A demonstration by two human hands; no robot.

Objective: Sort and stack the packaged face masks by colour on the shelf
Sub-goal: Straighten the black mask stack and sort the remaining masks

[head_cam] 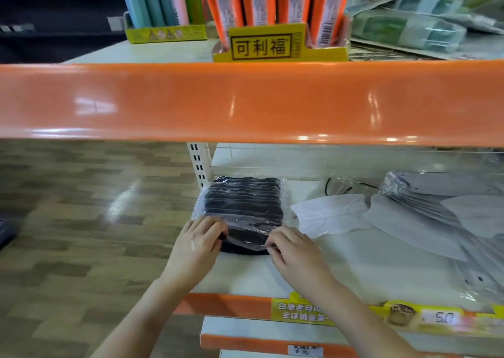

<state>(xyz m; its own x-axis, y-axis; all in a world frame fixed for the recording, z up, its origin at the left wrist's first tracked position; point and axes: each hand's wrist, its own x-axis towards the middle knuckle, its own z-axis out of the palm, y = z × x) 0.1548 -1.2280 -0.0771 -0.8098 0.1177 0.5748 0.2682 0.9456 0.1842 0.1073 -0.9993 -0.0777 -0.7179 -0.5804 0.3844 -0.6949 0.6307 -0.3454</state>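
A clear packet of black face masks [240, 207] lies at the left end of the white shelf [354, 265], on top of another black packet whose edge shows beneath it. My left hand [196, 245] grips its near left corner. My right hand [291, 248] pinches its near right corner. To the right, a white mask packet [332, 215] lies flat. Further right, several grey-white mask packets [441, 221] lie spread and overlapping.
A broad orange shelf rail [245, 101] crosses the view above the hands. On the upper shelf stand a yellow display box of orange packs [261, 45], pastel tubes [155, 0] and green mask packets [409, 27]. Wood-pattern floor [81, 207] lies to the left.
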